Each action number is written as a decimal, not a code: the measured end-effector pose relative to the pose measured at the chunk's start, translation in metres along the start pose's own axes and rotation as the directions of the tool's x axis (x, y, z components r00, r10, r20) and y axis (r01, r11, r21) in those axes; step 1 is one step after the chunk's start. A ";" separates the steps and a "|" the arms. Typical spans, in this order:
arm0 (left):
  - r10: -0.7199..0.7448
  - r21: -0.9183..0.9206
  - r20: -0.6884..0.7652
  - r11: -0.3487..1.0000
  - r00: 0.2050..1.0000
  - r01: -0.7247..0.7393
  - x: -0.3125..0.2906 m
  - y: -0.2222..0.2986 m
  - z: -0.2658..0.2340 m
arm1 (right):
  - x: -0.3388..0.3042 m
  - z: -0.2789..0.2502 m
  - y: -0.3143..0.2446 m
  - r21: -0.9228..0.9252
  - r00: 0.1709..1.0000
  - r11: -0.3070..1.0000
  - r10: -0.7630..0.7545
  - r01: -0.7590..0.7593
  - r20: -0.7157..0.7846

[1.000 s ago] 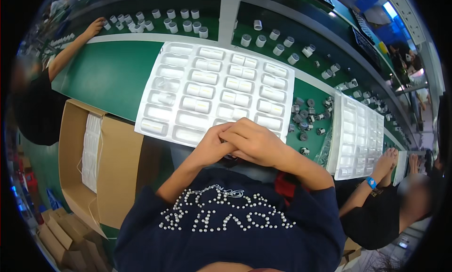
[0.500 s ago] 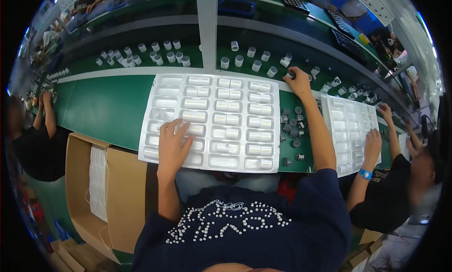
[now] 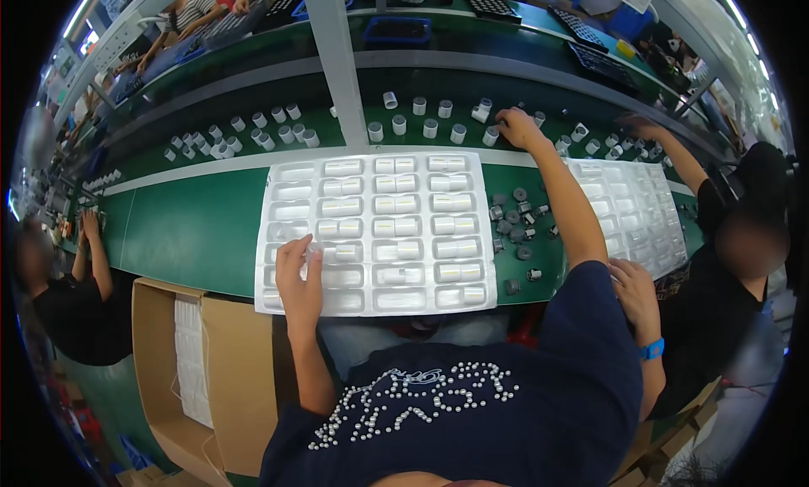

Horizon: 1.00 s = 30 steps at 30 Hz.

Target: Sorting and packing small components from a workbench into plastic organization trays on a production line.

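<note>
A white moulded tray [image 3: 419, 298] lies in front of me, with white cylinders [image 3: 396, 205] in many of its pockets. My left hand [image 3: 299, 276] is over the tray's left side, thumb and fingers drawn together around something translucent that I cannot make out. A clear piece [image 3: 286, 231] lies in a pocket just beyond it. My right arm stretches past the tray to the shelf. There my right hand [image 3: 517, 128] has its fingers closed on an upright white-and-grey cylinder [image 3: 490, 136], the last in a row of similar ones [image 3: 431, 129].
Dark grey round parts [image 3: 518, 217] lie scattered right of the tray. More cylinders [image 3: 223, 146] stand on the shelf behind a metal post [image 3: 337, 74]. An open cardboard box [image 3: 240, 377] holds trays at lower left. A co-worker's arm [image 3: 645, 306] is close on my right, by another tray [image 3: 628, 205].
My left hand's spread fingers have drawn together over the tray. My right hand remains at the shelf cylinder. The view has shifted, and the right co-worker's hands have moved apart.
</note>
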<state>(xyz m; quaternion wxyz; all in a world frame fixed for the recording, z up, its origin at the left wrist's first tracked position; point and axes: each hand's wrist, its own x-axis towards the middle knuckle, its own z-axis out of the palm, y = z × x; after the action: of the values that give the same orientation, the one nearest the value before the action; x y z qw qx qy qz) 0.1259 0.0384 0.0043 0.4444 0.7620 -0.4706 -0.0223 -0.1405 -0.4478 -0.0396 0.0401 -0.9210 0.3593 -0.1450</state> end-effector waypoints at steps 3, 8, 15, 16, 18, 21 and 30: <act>-0.291 -0.497 -0.034 0.835 0.956 0.237 -0.010 -0.002 0.005 | 0.004 -0.016 -0.024 0.157 0.992 0.987 0.046 -0.027 -0.118; -0.172 -0.910 0.414 -0.076 0.894 0.407 -0.006 0.017 0.019 | -0.010 -0.068 -0.081 0.939 0.914 0.340 0.394 -0.041 -0.103; -0.154 -0.773 0.609 -0.334 0.778 0.539 -0.005 0.043 0.029 | -0.075 -0.097 -0.211 0.739 0.937 -0.583 -0.131 -0.337 0.324; -0.162 -0.776 0.605 -0.338 0.780 0.532 -0.006 0.045 0.029 | -0.083 -0.101 -0.233 0.758 0.914 -0.514 -0.163 -0.401 0.372; -0.136 -0.739 0.643 -0.370 0.754 0.563 -0.004 0.053 0.029 | -0.104 -0.104 -0.259 0.776 0.891 -0.442 -0.169 -0.450 0.421; -0.113 -0.708 0.658 -0.428 0.744 0.561 -0.010 0.057 0.028 | -0.122 -0.095 -0.278 0.868 0.865 -0.151 -0.268 -0.473 0.424; -0.070 -0.672 0.700 -0.401 0.711 0.622 -0.023 0.058 0.026 | -0.131 -0.094 -0.288 0.960 0.934 0.280 -0.341 -0.006 0.105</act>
<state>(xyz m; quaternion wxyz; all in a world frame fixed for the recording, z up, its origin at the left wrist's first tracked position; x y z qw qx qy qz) 0.0605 0.0290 0.0206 0.7220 0.2065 -0.0506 -0.6584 -0.0731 -0.1440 0.0702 0.6126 -0.7603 0.0930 -0.1951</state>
